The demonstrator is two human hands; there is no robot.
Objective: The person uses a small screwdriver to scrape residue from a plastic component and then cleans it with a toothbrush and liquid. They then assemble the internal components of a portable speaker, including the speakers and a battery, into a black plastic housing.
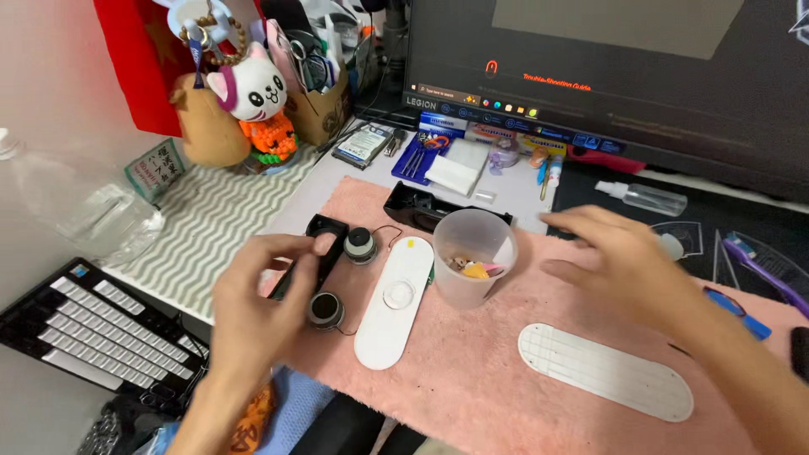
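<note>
The left hand (253, 307) pinches a black oblong housing (316, 248) wired to two round speakers (360, 244) on the pink towel (472, 371), while the right hand (615, 261) hovers open, blurred.

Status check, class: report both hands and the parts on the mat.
Left hand gripping black housing. Right hand open, hovering. Plastic cup between them, white cover alongside.

I saw the desk evenly and brightly lit from above, with only soft shadows on the pink mat (472, 371). My right hand (619, 257) was smeared by motion blur, the left hand (257, 299) slightly soft. The monitor (607, 76) stayed dark, and the plastic bottle (76, 211) at the left edge looked washed out and stretched
</note>
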